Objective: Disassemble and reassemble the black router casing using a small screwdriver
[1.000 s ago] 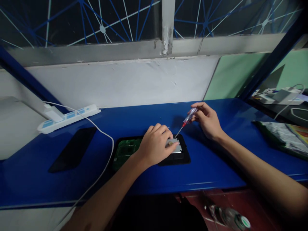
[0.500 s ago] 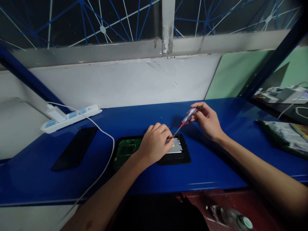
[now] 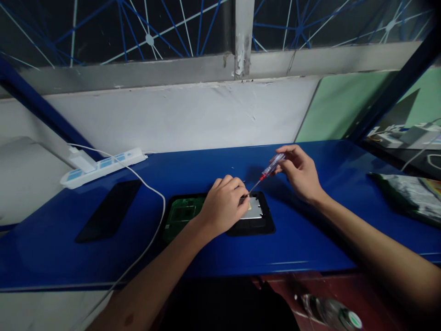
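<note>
My right hand grips a screwdriver by its clear handle, with the fingers closed round it. The slim shaft slants down and left from a red collar. Its tip ends beside the bent fingers of my left hand, which are pressed together over an opened black-framed device. Whatever those fingertips pinch is hidden. A silver metal plate shows in the right half of the device. In the left half lies a green panel like a circuit board, partly covered by my left hand and forearm.
On the blue table, a flat black slab lies at left. A white power strip with a plugged-in adapter stands behind it, and a white cable curves forward. A plastic bag sits at right; a bottle is below.
The whole view has shifted slightly. My hands, the screwdriver and the device keep almost the same places relative to each other.
</note>
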`<state>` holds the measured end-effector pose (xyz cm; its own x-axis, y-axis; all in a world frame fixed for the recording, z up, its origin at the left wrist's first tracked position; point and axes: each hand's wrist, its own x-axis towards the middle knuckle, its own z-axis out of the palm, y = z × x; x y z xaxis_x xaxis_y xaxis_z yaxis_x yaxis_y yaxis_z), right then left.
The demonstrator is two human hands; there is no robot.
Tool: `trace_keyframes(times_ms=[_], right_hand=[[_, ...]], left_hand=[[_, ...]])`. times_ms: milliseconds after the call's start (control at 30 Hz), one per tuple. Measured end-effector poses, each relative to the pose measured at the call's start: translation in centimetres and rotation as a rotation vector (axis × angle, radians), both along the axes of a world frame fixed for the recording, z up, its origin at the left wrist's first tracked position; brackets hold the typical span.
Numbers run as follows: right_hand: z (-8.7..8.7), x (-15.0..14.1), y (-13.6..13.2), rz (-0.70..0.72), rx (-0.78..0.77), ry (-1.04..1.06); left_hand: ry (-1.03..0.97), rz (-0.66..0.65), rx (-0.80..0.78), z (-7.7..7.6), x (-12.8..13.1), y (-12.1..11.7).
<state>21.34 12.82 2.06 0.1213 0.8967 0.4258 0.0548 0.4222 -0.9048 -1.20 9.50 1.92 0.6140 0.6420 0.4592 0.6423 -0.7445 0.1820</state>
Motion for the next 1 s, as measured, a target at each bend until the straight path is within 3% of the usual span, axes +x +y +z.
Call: trace_keyframes(times_ms=[433,667,1000], right_hand=[[0.28,-0.68,-0.56,0.081,0.037,0.014],[0.35,-0.48,-0.37,0.004,0.12,0.007],[0.47,-0.34,-0.87,-0.001,0.175,-0.131]], left_hand=[[0.024,0.026,-0.001,0.02,-0.06,0.01],[0.014,0.03,-0.014,-0.17,-0.16,-0.04],[0.001,-0.035,-0.031,0.1,-0.17,-0.2]])
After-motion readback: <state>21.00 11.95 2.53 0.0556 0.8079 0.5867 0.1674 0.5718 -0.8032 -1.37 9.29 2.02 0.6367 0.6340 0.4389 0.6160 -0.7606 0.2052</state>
